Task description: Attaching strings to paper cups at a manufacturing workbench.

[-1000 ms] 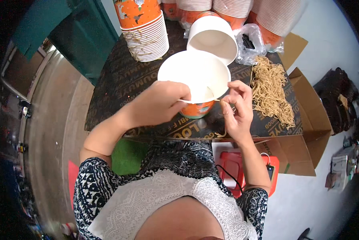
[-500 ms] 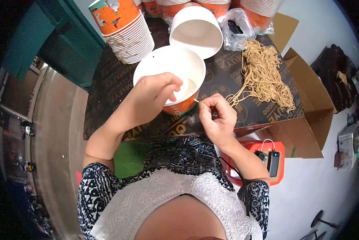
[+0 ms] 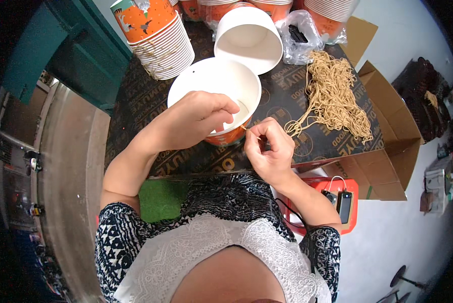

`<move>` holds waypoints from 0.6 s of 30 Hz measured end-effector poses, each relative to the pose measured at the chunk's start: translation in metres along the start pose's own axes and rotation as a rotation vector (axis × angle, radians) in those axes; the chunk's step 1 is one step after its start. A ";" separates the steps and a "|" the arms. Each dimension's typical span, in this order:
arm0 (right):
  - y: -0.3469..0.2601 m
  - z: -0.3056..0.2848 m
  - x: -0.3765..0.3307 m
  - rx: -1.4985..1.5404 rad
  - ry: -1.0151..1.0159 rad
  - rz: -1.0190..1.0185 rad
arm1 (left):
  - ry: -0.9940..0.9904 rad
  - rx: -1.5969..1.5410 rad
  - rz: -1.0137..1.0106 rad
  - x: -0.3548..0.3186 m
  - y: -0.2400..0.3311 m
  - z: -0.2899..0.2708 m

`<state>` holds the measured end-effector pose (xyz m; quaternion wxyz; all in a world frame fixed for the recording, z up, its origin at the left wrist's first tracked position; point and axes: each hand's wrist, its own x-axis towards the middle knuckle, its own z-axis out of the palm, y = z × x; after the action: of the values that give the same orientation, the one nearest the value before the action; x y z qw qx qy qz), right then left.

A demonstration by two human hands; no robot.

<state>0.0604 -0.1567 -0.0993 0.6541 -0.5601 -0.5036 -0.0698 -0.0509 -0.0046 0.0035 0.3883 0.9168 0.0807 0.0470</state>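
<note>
A large paper tub (image 3: 211,76), white inside with an orange printed outside, stands near the table's front edge. My left hand (image 3: 198,116) reaches over its near rim with curled fingers inside; what they hold, if anything, is hidden. Just right of the tub, my right hand (image 3: 272,149) is closed in a pinch on the end of a thin tan cord (image 3: 244,127) at the tub's side, just below the rim. Close by on the right lies a heap of tan cords (image 3: 335,96), a few loops trailing toward my right hand.
Behind the tub, another white tub (image 3: 249,43) lies tipped on its side. A nested stack of tubs (image 3: 163,50) leans at back left, draped with cords. A clear plastic bag (image 3: 299,38) holds dark pieces. An open cardboard box (image 3: 388,131) stands beyond the table's right edge.
My left hand has shifted slightly right, its fingers deeper in the tub. My right hand has moved a little left, closer to the tub's side.
</note>
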 end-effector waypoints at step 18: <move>0.000 0.004 0.001 0.018 -0.043 -0.020 | -0.196 0.022 0.033 0.018 -0.006 -0.003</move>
<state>0.0584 -0.1530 -0.0992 0.6473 -0.5505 -0.5237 -0.0597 -0.0341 0.0053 0.0016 0.3835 0.9224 0.0277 -0.0376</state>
